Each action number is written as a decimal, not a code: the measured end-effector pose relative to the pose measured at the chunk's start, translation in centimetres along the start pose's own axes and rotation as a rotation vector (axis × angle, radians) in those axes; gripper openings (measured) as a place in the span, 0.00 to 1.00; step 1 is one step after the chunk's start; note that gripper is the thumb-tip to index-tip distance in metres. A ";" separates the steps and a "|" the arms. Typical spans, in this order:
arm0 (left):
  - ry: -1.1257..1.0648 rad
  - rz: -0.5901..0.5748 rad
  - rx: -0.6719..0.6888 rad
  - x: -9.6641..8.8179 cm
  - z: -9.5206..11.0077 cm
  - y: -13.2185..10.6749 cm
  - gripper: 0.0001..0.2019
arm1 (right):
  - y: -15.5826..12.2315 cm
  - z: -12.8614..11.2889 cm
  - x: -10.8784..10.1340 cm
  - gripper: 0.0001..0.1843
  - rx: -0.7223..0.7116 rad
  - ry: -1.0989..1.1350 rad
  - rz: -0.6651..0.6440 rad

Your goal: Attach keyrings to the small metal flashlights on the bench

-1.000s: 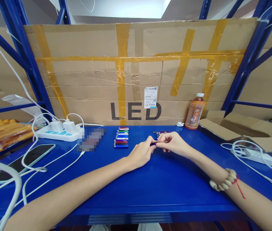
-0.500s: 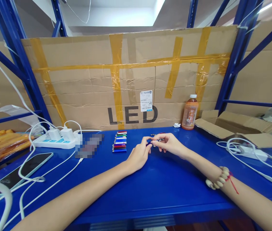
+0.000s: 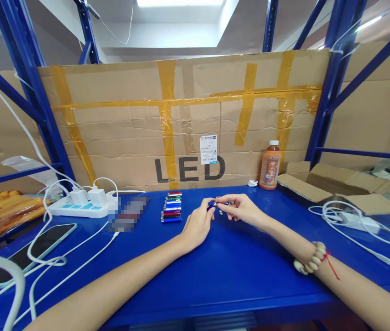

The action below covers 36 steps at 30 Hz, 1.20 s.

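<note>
In the middle of the blue table, my left hand (image 3: pixel 196 227) is closed around a small dark purple-blue tube (image 3: pixel 211 206) with a shiny silver end. My right hand (image 3: pixel 243 209) meets it there, thumb and forefinger pinched at that silver end; whatever lies between these fingertips is too small to make out. Several small silver pieces (image 3: pixel 220 212) lie on the table beneath and behind my right hand, partly hidden by it. Left of my hands, a column of slim metallic tubes (image 3: pixel 171 208) in red, green, blue and purple lies side by side.
A taped cardboard sheet (image 3: pixel 129 133) stands behind the table. At right are a drink bottle (image 3: pixel 270 168), crumpled tissue (image 3: pixel 252 183), an open carton (image 3: pixel 332 181) and a coiled white cable (image 3: pixel 360 223). To the left are a power strip (image 3: pixel 77 209), cables and a phone (image 3: pixel 25 257).
My head view has tilted slightly up. Both hands stay together at the same spot, and the tube's silver end now shows more clearly between them.
</note>
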<state>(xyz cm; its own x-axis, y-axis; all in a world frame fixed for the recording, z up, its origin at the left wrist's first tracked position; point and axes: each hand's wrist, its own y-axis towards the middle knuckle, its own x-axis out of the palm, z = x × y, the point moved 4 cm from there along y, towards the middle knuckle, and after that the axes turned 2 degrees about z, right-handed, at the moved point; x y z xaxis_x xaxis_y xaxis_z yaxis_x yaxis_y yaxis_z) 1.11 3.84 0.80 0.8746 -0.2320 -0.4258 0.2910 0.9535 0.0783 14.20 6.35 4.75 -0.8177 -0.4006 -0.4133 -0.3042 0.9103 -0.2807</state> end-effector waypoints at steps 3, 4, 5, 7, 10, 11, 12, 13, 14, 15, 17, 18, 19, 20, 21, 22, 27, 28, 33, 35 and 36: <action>0.014 0.016 -0.005 -0.1 0.1 -0.1 0.15 | -0.1 -0.3 0.0 0.29 0.025 0.017 0.031; 0.022 0.018 -0.004 -0.2 0.2 -0.1 0.15 | -0.2 -0.3 0.0 0.29 0.027 0.025 0.042; 0.029 0.018 -0.001 -0.2 0.2 -0.1 0.15 | -0.2 -0.4 0.0 0.29 0.026 0.032 0.052; 0.040 0.013 0.007 -0.2 0.4 -0.2 0.15 | -0.1 -0.4 -0.1 0.28 0.021 0.040 0.062; 0.046 0.022 0.019 -0.4 0.6 -0.3 0.15 | -0.1 -0.3 -0.2 0.27 0.003 0.029 0.061; 0.047 0.025 0.023 -0.5 0.6 -0.3 0.15 | 0.0 -0.3 -0.2 0.26 -0.002 0.020 0.062; 0.046 0.028 0.028 -0.5 0.7 -0.3 0.16 | 0.0 -0.2 -0.3 0.26 -0.006 0.011 0.064; 0.045 0.029 0.032 -0.5 0.7 -0.3 0.16 | 0.0 -0.2 -0.3 0.26 -0.011 0.004 0.065; 0.042 0.028 0.034 -0.5 0.7 -0.3 0.17 | 0.0 -0.1 -0.4 0.26 -0.018 -0.002 0.067; 0.040 0.028 0.034 -0.5 0.7 -0.2 0.17 | 0.0 -0.1 -0.4 0.25 -0.026 -0.006 0.069; 0.038 0.026 0.032 -0.4 0.6 -0.2 0.18 | 0.0 0.0 -0.5 0.25 -0.047 -0.010 0.078; 0.038 0.025 0.032 -0.4 0.5 -0.2 0.18 | 0.0 0.1 -0.5 0.24 -0.055 -0.011 0.082; 0.039 0.027 0.034 -0.3 0.5 -0.2 0.18 | 0.0 0.1 -0.5 0.24 -0.059 -0.011 0.088; 0.040 0.032 0.040 -0.3 0.4 -0.1 0.17 | 0.0 0.1 -0.4 0.24 -0.060 -0.008 0.092; 0.043 0.039 0.049 -0.3 0.4 -0.1 0.17 | 0.0 0.1 -0.4 0.24 -0.059 0.000 0.098; 0.047 0.047 0.060 -0.3 0.4 -0.1 0.16 | 0.0 0.2 -0.4 0.24 -0.054 0.011 0.104; 0.075 0.065 0.079 -0.5 0.5 -0.1 0.12 | 0.1 0.1 -0.2 0.25 -0.060 0.028 0.091; 0.076 0.064 0.076 -0.5 0.5 -0.1 0.12 | 0.2 0.1 -0.2 0.25 -0.067 0.021 0.078; 0.054 0.045 0.063 -0.4 0.3 -0.1 0.12 | 0.1 0.1 -0.2 0.26 -0.088 0.008 0.054; 0.039 0.049 0.046 -0.2 0.1 -0.1 0.12 | 0.1 0.0 -0.2 0.26 -0.094 0.000 0.053; 0.032 0.055 0.040 -0.2 0.0 0.0 0.12 | 0.1 0.0 -0.2 0.26 -0.096 -0.007 0.055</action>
<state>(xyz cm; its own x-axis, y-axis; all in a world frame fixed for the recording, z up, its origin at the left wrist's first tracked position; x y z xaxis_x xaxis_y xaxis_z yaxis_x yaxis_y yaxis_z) 0.94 3.84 0.91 0.8771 -0.1725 -0.4482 0.2585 0.9561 0.1380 14.37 6.52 4.83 -0.8312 -0.3501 -0.4320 -0.3044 0.9366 -0.1734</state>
